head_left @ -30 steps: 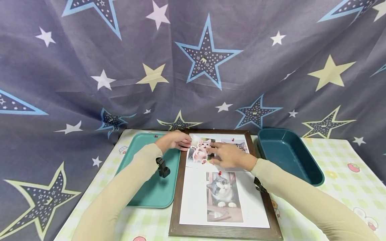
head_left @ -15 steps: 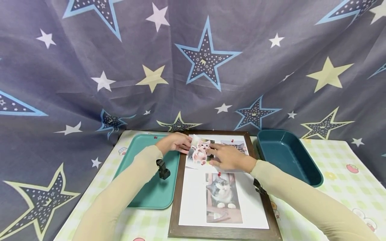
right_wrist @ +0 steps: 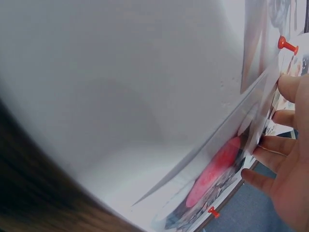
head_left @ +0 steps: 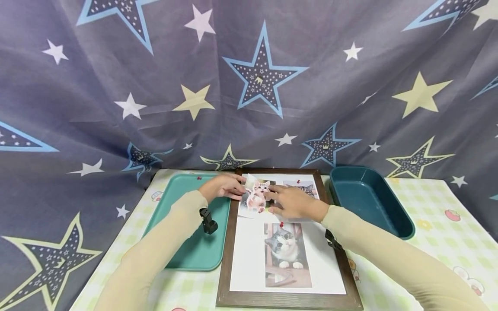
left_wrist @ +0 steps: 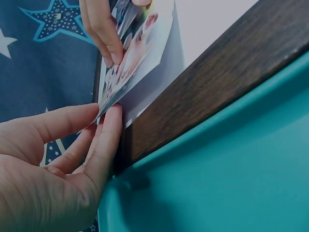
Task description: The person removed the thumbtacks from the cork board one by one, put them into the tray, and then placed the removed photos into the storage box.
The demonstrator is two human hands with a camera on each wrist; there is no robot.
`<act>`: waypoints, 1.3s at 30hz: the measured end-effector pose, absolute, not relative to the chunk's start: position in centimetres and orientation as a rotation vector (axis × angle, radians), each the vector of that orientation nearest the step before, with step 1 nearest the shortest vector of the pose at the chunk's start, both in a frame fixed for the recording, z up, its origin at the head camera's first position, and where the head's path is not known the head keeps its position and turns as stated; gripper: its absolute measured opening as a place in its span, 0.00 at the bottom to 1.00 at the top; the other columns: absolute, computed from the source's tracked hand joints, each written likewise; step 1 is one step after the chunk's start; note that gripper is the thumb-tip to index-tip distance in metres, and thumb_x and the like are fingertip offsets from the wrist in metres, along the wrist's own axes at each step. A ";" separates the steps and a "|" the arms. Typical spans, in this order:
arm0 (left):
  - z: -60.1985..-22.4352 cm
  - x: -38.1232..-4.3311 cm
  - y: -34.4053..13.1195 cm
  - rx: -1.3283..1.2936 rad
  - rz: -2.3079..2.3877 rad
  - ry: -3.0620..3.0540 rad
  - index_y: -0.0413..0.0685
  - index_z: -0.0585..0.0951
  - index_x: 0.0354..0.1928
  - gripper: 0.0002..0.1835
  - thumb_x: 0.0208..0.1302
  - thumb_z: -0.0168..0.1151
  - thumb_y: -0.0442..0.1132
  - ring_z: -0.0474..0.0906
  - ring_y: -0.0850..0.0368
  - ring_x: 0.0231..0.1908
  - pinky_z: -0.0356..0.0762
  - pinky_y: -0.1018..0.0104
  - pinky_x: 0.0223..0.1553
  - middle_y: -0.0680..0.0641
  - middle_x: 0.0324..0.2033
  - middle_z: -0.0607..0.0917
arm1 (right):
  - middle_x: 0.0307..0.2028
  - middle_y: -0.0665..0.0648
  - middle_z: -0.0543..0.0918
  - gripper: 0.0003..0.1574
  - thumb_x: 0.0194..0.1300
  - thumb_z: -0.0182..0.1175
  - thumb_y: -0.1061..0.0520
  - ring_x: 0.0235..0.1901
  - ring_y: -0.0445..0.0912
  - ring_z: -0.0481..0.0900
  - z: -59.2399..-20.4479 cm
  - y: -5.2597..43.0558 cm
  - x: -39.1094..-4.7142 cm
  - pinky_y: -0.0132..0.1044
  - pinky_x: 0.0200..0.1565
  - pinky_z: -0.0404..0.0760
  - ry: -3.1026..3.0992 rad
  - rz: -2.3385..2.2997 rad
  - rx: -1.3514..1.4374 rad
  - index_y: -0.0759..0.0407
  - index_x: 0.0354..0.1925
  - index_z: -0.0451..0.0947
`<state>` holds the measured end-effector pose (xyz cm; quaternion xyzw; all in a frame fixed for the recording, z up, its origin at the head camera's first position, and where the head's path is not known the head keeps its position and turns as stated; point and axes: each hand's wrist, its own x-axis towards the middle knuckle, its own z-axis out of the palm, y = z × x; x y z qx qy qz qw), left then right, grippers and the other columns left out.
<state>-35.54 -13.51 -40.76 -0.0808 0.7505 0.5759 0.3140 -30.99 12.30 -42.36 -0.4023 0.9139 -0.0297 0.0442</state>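
A pink-and-white kitten photo [head_left: 256, 201] lies over the upper left of a white board [head_left: 249, 268] framed in dark brown wood. My left hand [head_left: 225, 188] pinches its left edge, the thumb above and fingers beneath, and this edge is raised off the board in the left wrist view. Across the photo's right part, my right hand [head_left: 294, 202] rests with spread fingers. A tabby cat photo [head_left: 308, 188], partly covered by that hand, has a red push pin [head_left: 298, 181] at its top. Below, a grey-and-white cat photo [head_left: 288, 255] is held by another red push pin [head_left: 282, 224].
To the left of the frame lies a green tray [head_left: 200, 250], with a red push pin [head_left: 199, 177] near its far edge. A deep dark-teal bin [head_left: 369, 201] stands to the right. Behind the checked tablecloth [head_left: 435, 216] hangs a star-patterned curtain [head_left: 249, 129].
Both hands keep nearly the same places on the kitten photo. The head view has shifted slightly.
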 end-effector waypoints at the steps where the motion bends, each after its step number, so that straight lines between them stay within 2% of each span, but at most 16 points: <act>1: -40.8 -35.6 -13.5 -0.212 1.516 1.981 0.44 0.62 0.77 0.35 0.70 0.57 0.24 0.70 0.40 0.69 0.81 0.54 0.62 0.35 0.71 0.69 | 0.75 0.66 0.66 0.35 0.77 0.52 0.40 0.66 0.63 0.75 -42.3 12.3 -31.0 0.58 0.68 0.74 2.791 -0.091 -1.230 0.52 0.74 0.68; 10: -41.6 -35.7 -13.5 -0.213 1.532 1.997 0.43 0.63 0.77 0.35 0.69 0.57 0.22 0.72 0.41 0.68 0.81 0.54 0.63 0.33 0.68 0.72 | 0.74 0.67 0.66 0.35 0.77 0.52 0.40 0.70 0.62 0.70 -42.0 12.0 -31.1 0.58 0.72 0.68 2.773 -0.043 -1.216 0.53 0.75 0.67; 18: -41.6 -35.4 -13.3 -0.210 1.533 2.006 0.42 0.63 0.77 0.35 0.69 0.57 0.22 0.76 0.44 0.62 0.82 0.55 0.62 0.32 0.66 0.74 | 0.73 0.68 0.68 0.35 0.76 0.54 0.41 0.67 0.63 0.74 -41.5 11.8 -31.0 0.59 0.68 0.74 2.774 0.008 -1.237 0.54 0.74 0.68; 26: -41.5 -35.3 -13.5 -0.219 1.531 2.018 0.42 0.63 0.76 0.35 0.68 0.58 0.22 0.78 0.49 0.53 0.85 0.59 0.56 0.37 0.57 0.78 | 0.70 0.68 0.72 0.35 0.75 0.57 0.41 0.66 0.61 0.75 -41.1 11.9 -31.1 0.58 0.64 0.78 2.812 0.019 -1.344 0.57 0.72 0.70; 28: -41.5 -35.2 -13.5 -0.221 1.531 2.022 0.42 0.64 0.76 0.36 0.68 0.58 0.22 0.79 0.49 0.53 0.85 0.59 0.56 0.36 0.57 0.78 | 0.69 0.68 0.72 0.35 0.75 0.57 0.41 0.67 0.61 0.74 -40.9 12.1 -31.2 0.58 0.64 0.78 2.830 0.012 -1.343 0.56 0.72 0.70; 32: -41.5 -35.2 -13.6 -0.222 1.530 2.023 0.42 0.63 0.76 0.36 0.68 0.58 0.23 0.78 0.46 0.58 0.84 0.57 0.57 0.33 0.63 0.76 | 0.70 0.68 0.72 0.35 0.75 0.59 0.43 0.67 0.60 0.74 -40.1 13.0 -31.0 0.57 0.65 0.78 2.880 0.013 -1.333 0.57 0.72 0.70; 35: -41.5 -35.2 -13.5 -0.230 1.536 2.019 0.43 0.64 0.76 0.35 0.68 0.58 0.23 0.77 0.43 0.63 0.84 0.57 0.58 0.33 0.66 0.74 | 0.68 0.69 0.73 0.35 0.73 0.62 0.45 0.61 0.58 0.80 -39.2 14.2 -30.5 0.56 0.64 0.79 2.941 -0.012 -1.376 0.57 0.71 0.71; 39: -41.5 -35.2 -13.5 -0.238 1.550 2.019 0.44 0.66 0.75 0.35 0.68 0.59 0.23 0.78 0.44 0.61 0.85 0.58 0.56 0.33 0.64 0.75 | 0.67 0.69 0.75 0.34 0.70 0.66 0.48 0.60 0.60 0.81 -38.1 16.4 -30.0 0.58 0.64 0.78 3.018 -0.126 -1.396 0.58 0.69 0.73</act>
